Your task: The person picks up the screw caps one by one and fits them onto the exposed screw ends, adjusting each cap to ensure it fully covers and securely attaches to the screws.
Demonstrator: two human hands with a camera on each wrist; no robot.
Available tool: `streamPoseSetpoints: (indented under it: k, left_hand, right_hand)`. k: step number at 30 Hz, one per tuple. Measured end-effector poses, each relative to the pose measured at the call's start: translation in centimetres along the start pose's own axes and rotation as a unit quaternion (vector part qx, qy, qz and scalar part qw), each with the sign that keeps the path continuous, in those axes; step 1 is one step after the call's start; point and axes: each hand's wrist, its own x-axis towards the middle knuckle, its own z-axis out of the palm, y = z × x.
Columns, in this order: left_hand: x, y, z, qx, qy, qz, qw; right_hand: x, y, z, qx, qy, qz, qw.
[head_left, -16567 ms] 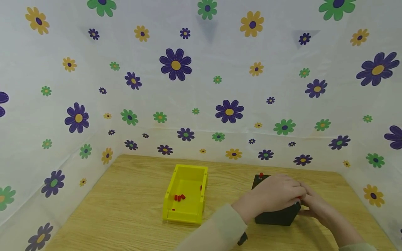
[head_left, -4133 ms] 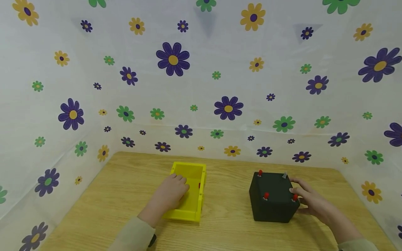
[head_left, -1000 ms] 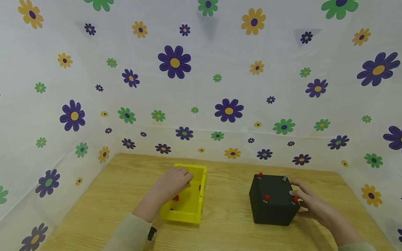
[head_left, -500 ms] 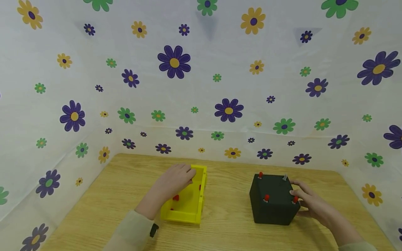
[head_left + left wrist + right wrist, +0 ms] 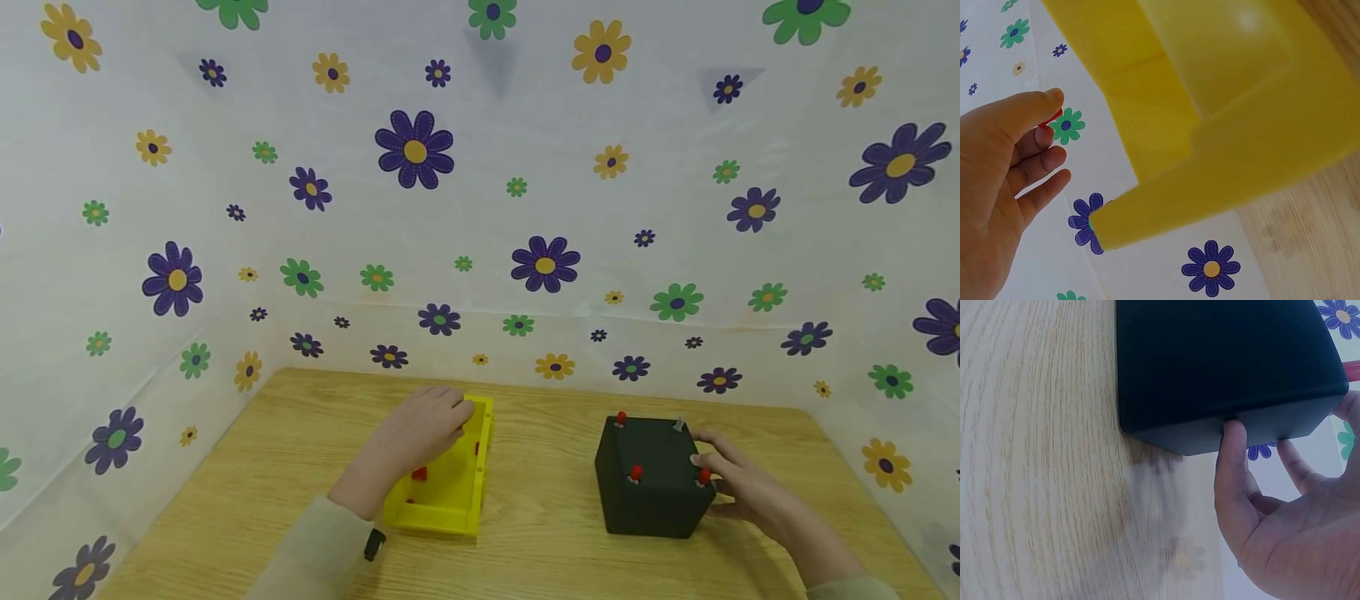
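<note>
Red peg (image 5: 1052, 117) now pinched in left hand (image 5: 420, 429), lifted above yellow tray (image 5: 450, 512).

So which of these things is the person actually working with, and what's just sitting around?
In use:
left hand pinching a red peg
yellow tray
black box, steadied by right hand

Just there:
wooden table
flowered backdrop

A wooden table (image 5: 540, 550) bears a yellow tray (image 5: 480, 483) and black box (image 5: 652, 500).

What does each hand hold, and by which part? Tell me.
The left hand pinches a small red piece between thumb and fingertip; by which part cannot be told. The right hand rests against the black box's side, fingers straight.
</note>
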Motion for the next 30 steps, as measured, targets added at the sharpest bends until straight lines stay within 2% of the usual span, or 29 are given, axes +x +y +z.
streamPoseSetpoints:
  k: [10, 16, 30]
  left_hand:
    - [0.5, 0.2, 0.2, -0.016, -0.003, -0.003, 0.9999]
    - [0.9, 0.3, 0.5, -0.018, 0.003, 0.009, 0.9998]
    - [2.0, 1.1, -0.1, -0.016, 0.013, 0.039, 0.999]
  right_hand:
    - [-0.1, -0.4, 0.1, -0.006, 0.0, 0.002, 1.0]
    - [-0.2, -0.5, 0.2, -0.008, 0.003, -0.002, 1.0]
    - [-0.3, -0.5, 0.0, -0.006, -0.002, -0.003, 1.0]
